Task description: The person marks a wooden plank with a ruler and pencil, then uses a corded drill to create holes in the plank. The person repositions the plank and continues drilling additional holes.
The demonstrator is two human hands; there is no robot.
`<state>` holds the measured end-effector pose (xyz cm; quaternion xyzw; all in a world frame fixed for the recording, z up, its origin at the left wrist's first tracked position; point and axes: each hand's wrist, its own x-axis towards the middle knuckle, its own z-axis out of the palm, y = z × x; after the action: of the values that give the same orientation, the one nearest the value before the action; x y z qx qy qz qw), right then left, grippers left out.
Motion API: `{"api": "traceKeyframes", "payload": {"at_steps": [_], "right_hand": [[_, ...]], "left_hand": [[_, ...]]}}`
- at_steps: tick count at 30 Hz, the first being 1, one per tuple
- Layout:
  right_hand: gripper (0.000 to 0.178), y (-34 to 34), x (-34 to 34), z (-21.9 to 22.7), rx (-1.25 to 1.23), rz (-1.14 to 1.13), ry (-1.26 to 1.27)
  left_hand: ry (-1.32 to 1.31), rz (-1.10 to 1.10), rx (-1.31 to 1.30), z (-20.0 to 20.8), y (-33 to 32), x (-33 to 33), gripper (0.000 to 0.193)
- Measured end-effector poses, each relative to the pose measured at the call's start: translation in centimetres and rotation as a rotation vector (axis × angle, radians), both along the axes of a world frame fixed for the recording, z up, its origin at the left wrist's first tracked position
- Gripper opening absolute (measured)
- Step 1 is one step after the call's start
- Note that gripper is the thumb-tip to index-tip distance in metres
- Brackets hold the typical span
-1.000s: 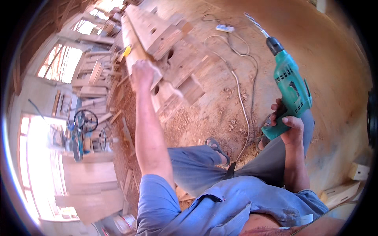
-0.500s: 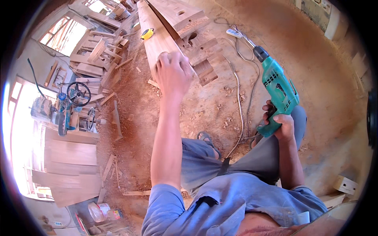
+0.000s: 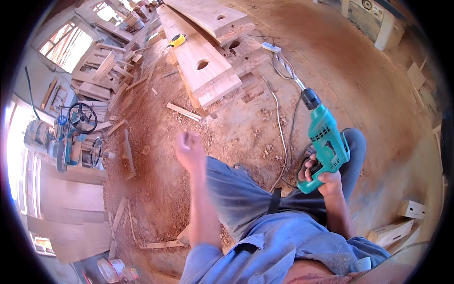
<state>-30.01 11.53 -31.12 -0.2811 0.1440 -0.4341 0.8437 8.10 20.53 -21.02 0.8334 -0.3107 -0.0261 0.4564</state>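
My right hand (image 3: 329, 182) is wrapped round the handle of a green power drill (image 3: 325, 135). A long spiral bit (image 3: 292, 71) points up and away from its black chuck. My left hand (image 3: 190, 150) hangs over the dusty floor with its fingers curled in, slightly smeared; what they hold, if anything, cannot be made out. Beyond it lies a thick wooden plank (image 3: 189, 49) with a round hole near its close end. A yellow tape measure (image 3: 178, 40) rests on that plank, farther along. To its right is another holed plank (image 3: 208, 14), set on more timber.
Cords (image 3: 280, 123) run over the floor beside the drill. Wood scraps (image 3: 183, 111) and shavings lie about. At left are a machine with handwheels (image 3: 82, 118), leaning boards (image 3: 71, 194) and a lumber pile (image 3: 104, 71). Mortised wooden blocks (image 3: 390, 233) sit at lower right.
My left hand has come off the plank's close end and drawn back toward me, uncovering the hole. The drill sits a little lower in view, still in my right hand.
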Motion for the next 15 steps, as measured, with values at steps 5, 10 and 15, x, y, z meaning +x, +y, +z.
{"api": "traceKeyframes", "payload": {"at_steps": [5, 10, 15], "right_hand": [[0.075, 1.8, 1.2, 1.8, 0.082, 0.184, 0.014], [0.076, 3.3, 2.1, 2.9, 0.062, 0.272, 0.058], [0.077, 3.8, 2.9, 1.6, 0.073, 0.373, 0.023]], "left_hand": [[0.839, -0.456, -0.396, -1.7, -3.3, -11.9, 0.031], [1.402, -0.858, -0.694, -0.5, -6.3, -15.7, 0.063], [1.578, -0.899, -0.778, 0.5, -6.2, -15.2, 0.069]]}}
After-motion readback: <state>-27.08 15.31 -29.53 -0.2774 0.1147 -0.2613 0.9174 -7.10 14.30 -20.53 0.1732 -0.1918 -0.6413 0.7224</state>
